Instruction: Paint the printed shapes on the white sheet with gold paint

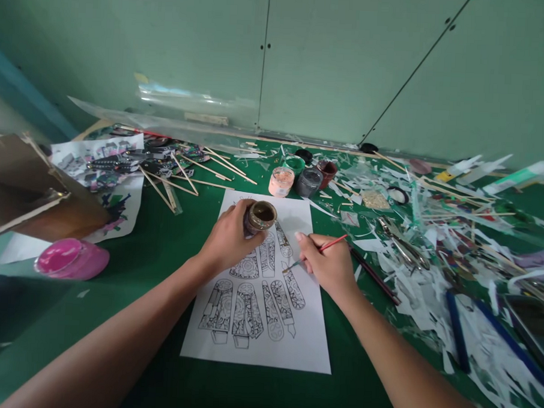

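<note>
My left hand point(229, 238) is wrapped round a small open jar of brown paint point(263, 215), held over the upper part of a printed sheet point(302, 343). Black outlines of patterned puppet-like pieces cover this white paper. In my right hand point(327, 263) is a thin paintbrush point(334, 243) with a red handle, pinched between the fingers. Its bristle end points down and left at a drawn piece on the right of the sheet; whether it touches the paper I cannot tell. The fingers of my left hand hide part of the drawing.
Beyond the sheet stand paint jars: peach point(281, 181), dark grey point(309, 182), green point(294, 163) and dark red point(326, 170). A pink paint jar point(73, 259) and a cardboard box point(42, 188) are at left. Wooden sticks point(194, 179) lie behind; paper scraps point(412, 288) and scissors point(458, 332) clutter the right.
</note>
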Demonstrator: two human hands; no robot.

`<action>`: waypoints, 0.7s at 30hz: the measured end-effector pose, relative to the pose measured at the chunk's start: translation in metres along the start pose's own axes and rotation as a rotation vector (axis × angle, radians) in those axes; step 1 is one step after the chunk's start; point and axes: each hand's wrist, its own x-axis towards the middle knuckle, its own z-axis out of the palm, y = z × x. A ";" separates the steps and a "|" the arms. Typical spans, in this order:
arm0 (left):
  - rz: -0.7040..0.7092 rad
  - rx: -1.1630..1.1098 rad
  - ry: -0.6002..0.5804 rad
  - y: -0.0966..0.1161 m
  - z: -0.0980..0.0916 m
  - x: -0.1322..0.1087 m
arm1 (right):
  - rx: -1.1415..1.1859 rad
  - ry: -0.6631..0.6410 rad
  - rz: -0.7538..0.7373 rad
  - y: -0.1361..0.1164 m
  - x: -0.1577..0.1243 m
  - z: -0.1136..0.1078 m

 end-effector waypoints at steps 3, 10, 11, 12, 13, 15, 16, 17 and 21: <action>0.000 0.007 -0.004 0.001 -0.001 0.000 | 0.026 0.000 0.006 0.000 0.000 0.000; 0.011 0.014 -0.003 0.000 0.000 0.000 | -0.002 -0.028 -0.018 -0.001 0.000 -0.001; 0.007 0.016 -0.003 0.000 0.000 0.000 | -0.004 -0.018 -0.017 -0.002 0.000 -0.001; 0.004 0.016 -0.004 0.000 0.000 0.000 | 0.004 -0.009 -0.011 -0.002 0.000 -0.001; 0.001 0.016 -0.006 0.000 0.000 -0.001 | 0.021 -0.002 -0.001 -0.003 0.000 -0.001; 0.001 0.016 -0.008 0.000 0.000 -0.001 | 0.071 -0.001 0.020 -0.003 0.001 -0.002; 0.003 0.018 -0.007 0.000 0.000 -0.001 | 0.095 -0.003 0.025 -0.003 0.001 -0.002; 0.005 0.021 -0.007 0.000 0.000 0.000 | 0.111 -0.005 0.029 -0.003 0.000 -0.002; 0.005 0.018 -0.007 0.001 -0.001 0.000 | 0.103 -0.009 0.027 -0.002 0.000 -0.003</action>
